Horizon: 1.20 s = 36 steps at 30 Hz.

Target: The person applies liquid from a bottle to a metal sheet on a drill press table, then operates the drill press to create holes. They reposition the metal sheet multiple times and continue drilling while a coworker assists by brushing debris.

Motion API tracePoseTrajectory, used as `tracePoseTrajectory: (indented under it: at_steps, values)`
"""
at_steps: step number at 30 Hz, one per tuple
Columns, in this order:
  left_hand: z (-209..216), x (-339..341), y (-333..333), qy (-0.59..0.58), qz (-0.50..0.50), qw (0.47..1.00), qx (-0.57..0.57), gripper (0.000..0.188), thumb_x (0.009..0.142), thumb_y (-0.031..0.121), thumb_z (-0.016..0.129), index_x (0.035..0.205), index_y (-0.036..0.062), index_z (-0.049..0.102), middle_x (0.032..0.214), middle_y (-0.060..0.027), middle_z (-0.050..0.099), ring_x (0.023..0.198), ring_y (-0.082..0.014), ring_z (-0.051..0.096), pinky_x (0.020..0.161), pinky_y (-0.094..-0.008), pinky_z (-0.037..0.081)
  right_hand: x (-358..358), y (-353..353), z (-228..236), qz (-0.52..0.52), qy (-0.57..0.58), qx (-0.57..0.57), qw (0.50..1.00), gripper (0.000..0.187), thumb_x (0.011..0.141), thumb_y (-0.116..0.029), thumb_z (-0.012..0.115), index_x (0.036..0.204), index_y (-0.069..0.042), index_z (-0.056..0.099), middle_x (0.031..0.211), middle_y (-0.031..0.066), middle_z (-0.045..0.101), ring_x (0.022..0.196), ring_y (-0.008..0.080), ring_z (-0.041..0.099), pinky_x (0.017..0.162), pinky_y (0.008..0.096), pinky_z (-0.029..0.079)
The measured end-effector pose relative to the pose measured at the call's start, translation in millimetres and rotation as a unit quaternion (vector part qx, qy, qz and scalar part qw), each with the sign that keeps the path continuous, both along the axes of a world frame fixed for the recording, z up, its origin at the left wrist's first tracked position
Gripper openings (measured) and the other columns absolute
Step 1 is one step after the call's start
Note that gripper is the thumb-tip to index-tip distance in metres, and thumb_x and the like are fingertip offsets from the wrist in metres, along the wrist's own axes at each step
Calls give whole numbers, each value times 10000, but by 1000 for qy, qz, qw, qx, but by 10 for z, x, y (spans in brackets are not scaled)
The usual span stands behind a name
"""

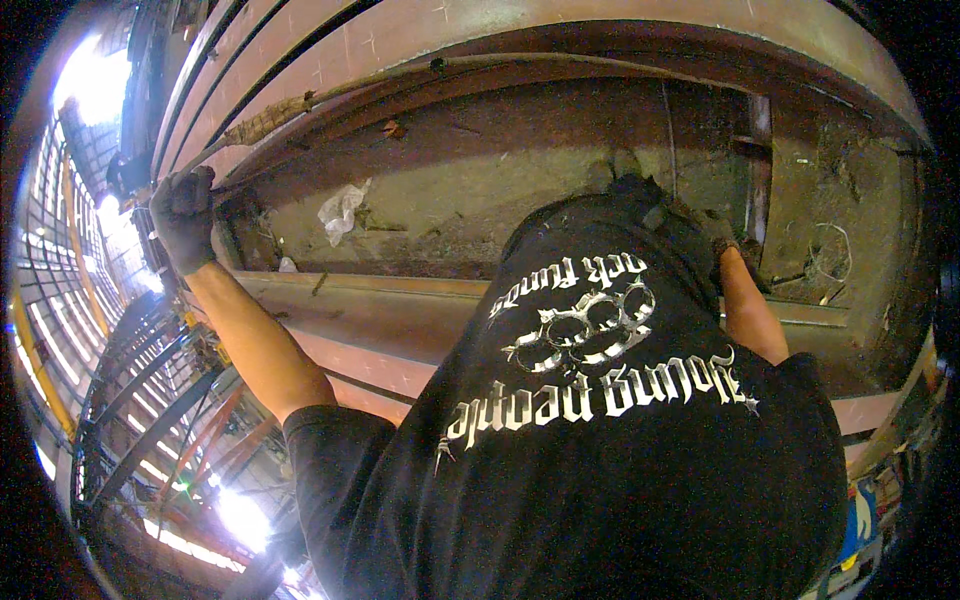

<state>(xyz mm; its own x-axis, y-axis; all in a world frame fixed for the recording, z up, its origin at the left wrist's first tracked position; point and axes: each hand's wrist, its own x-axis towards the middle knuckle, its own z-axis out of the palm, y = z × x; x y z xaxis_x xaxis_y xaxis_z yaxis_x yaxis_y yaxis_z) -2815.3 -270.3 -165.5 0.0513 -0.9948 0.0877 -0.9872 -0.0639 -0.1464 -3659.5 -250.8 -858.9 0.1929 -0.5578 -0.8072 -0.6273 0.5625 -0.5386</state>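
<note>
My left hand (pixel 184 218), in a dark work glove, is raised at the far left with its fingers curled closed. It lies at the end of a reddish-brown steel beam (pixel 345 45), close to where a long, thin brown strip (pixel 270 118) ends. What the fingers grip is hidden. In another dark glove, my right hand (pixel 712 232) is low beside my black shirt, near an upright metal piece (pixel 758 180). Shadow and dark cloth hide its fingers, so whether it holds anything cannot be made out.
Below me is a dirty floor (pixel 440 190) with crumpled clear plastic (pixel 343 212) and a loop of thin wire (pixel 830 252). A second steel beam (pixel 400 325) crosses nearer to me. Dark metal framework (pixel 150 400) stands at the left, beside bright windows.
</note>
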Motion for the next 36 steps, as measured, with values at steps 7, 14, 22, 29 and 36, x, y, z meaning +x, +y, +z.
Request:
tracePoseTrajectory:
  at_steps: [7, 14, 22, 29, 36]
  values:
    - [119, -23, -71, 126, -14, 992, -14, 59, 946, 13, 685, 918, -1, 635, 890, -104, 731, 846, -178, 706, 780, -299, 577, -322, 84, -786, -25, 39, -30, 998, 638, 960, -512, 661, 1391, -42, 631, 1408, 139, 649, 1308, 334, 588, 1170, 405, 383]
    - [55, -581, -170, -36, 64, 997, -3, 62, 932, 27, 712, 938, -5, 659, 889, -101, 733, 836, -156, 690, 747, -273, 551, -127, -99, 32, 1, -7, 7, 1000, 573, 994, -452, 636, 1413, -64, 601, 1396, 122, 632, 1254, 301, 592, 1103, 416, 430]
    - [-624, -347, 601, 233, 58, 967, 82, 286, 1019, 187, 620, 1198, -24, 688, 1054, -115, 717, 1026, -210, 666, 911, -345, 546, 43, -159, 446, -89, -84, 100, 987, 433, 1042, -379, 569, 1311, -49, 649, 1205, 120, 688, 1059, 278, 640, 943, 426, 533]
    - [-2575, -1262, 243, 291, 311, 878, 217, 452, 1043, 326, 597, 1333, -20, 616, 1242, -122, 700, 1136, -236, 657, 1021, -355, 497, 130, -584, 1256, 212, 142, -31, 966, 463, 1025, -350, 578, 1340, -12, 601, 1249, 125, 688, 1092, 311, 641, 931, 417, 526]
    - [-3235, -1657, 321, 427, 312, 815, -238, 492, 1009, 181, 649, 1446, 18, 492, 1316, -130, 642, 1210, -240, 613, 1049, -360, 477, -267, -897, 605, 214, 127, -158, 956, 498, 1017, -420, 589, 1275, 3, 624, 1133, 145, 729, 990, 299, 682, 909, 427, 525]
